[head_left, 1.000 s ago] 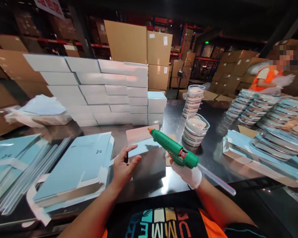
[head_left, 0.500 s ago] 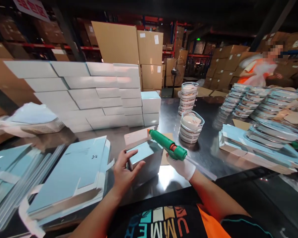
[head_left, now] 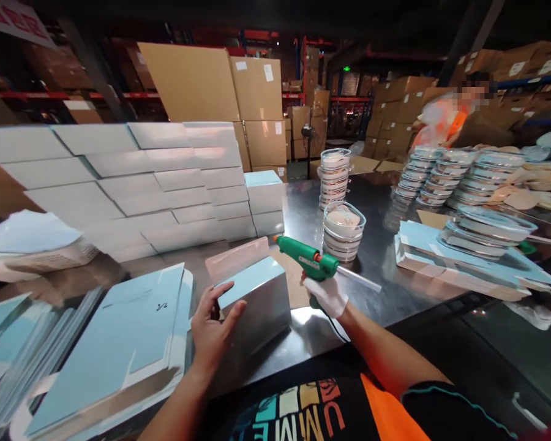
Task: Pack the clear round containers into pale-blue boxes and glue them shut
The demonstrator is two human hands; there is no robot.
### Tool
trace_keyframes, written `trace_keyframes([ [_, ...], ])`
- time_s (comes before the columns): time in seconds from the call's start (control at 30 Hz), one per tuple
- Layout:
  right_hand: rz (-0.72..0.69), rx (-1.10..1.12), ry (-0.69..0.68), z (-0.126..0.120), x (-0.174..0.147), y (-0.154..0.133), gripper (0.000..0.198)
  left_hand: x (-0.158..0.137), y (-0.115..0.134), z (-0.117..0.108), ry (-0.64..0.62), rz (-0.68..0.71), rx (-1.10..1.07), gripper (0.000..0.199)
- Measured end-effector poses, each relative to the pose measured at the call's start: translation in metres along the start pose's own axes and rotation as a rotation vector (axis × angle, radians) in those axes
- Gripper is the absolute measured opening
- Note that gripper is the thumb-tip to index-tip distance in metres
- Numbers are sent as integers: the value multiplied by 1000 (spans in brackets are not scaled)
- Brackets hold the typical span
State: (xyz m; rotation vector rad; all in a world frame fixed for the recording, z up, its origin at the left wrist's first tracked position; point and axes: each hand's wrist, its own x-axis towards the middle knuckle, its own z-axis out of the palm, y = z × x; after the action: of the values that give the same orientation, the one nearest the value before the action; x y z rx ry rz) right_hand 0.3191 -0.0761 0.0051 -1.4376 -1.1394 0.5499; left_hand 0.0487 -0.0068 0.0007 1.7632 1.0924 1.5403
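Note:
A light-blue and white carton (head_left: 264, 306) rests on the dark metal table in front of me, its far flap (head_left: 236, 257) folded outward. My bare left hand (head_left: 215, 327) grips its left end, thumb and fingers on either side of the near corner. In my white-gloved right hand (head_left: 328, 294) is a green glue gun (head_left: 303, 256), its orange tip pointing left above the carton's far right corner. A clear glue stick (head_left: 360, 278) sticks out of its back, and a thin black cord hangs from the handle. A brown cardboard piece (head_left: 294, 288) lies behind the carton.
A wall of white boxes (head_left: 165, 184) stands behind on the left. Flat blue cartons (head_left: 119, 324) are stacked at left, others (head_left: 413, 251) at right under clear containers (head_left: 482, 236). More container stacks (head_left: 344, 229) stand beyond the glue gun. A person in orange (head_left: 445, 122) is at the far right.
My glue gun hand has swung slightly left and the gun lies more level, drawing clear of the carton's top. The view has turned a little right.

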Motion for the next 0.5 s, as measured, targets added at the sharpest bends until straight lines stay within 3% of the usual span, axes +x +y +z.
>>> trace_keyframes([
  [0.13,236,140,-97,-4,19,13,54,7,1,-3,-6,-97,-50,68],
  [0.23,340,127,-101,-13,30,24,62,11,0,-5,-13,-155,-86,73],
  [0.4,289,28,52,-29,35,24,43,12,-7,-3,-26,-148,-107,71],
  [0.5,212,69,27,-13,32,5,26,11,-8,3,-66,-129,-117,68],
])
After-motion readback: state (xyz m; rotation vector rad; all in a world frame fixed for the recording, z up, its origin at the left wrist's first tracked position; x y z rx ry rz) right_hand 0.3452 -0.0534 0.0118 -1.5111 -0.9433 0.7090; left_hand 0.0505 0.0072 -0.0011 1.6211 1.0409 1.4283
